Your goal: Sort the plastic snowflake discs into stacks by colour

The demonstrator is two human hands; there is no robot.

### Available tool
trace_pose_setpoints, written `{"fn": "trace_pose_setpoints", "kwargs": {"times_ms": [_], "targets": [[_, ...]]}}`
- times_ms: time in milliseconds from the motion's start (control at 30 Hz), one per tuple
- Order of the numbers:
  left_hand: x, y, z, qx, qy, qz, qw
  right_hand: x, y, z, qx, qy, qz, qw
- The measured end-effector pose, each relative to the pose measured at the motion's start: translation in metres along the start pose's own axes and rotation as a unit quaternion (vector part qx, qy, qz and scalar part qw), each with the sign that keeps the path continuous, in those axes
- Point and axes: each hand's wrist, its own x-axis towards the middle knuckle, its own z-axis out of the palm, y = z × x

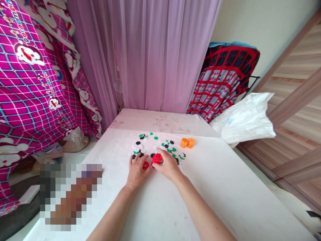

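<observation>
My right hand (169,165) is closed around a stack of small red flower-shaped discs (157,158), thumb on the near side and fingers on the far side. Just to the left, my left hand (136,172) lies on the white table with its fingers spread, holding nothing. A single red flower-shaped disc (145,165) is by its thumb and fingers. Loose white, black and green discs (167,146) are scattered beyond and beside my right hand. A smaller group of such discs (138,147) lies past my left fingertips.
Two orange stacks (187,143) stand at the right of the scattered discs. The white table (213,190) reaches back to a purple curtain (160,57). A white plastic bag (247,118) is at the right edge. A blurred-out patch (72,197) covers the left side.
</observation>
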Motion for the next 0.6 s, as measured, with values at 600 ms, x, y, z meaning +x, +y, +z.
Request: {"fn": "trace_pose_setpoints", "kwargs": {"times_ms": [600], "targets": [[-0.003, -0.006, -0.001, -0.026, 0.01, 0.0, 1.0, 0.02, -0.008, -0.023, -0.138, -0.083, 0.025, 0.987]]}}
